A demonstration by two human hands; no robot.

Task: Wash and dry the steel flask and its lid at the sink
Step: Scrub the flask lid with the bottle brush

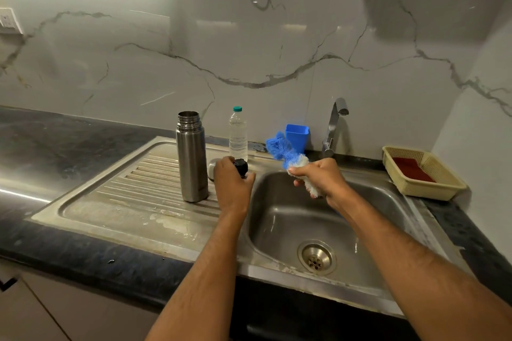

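Head view: the steel flask (pixel 192 156) stands upright on the ribbed drainboard (pixel 116 196), long axis vertical, open threaded mouth pointing up. Just beside it on the right, the left hand (pixel 232 185) curls around the lid (pixel 240 166), whose black part shows past the fingers. The right hand (pixel 322 178), held apart over the sink (pixel 291 219), grips a blue-and-white cloth (pixel 288 156) that sticks up and leftward

flask (pixel 192 158) upright on drainboard (pixel 116 196) | basin (pixel 277 219) right | basket (pixel 443 188) far right
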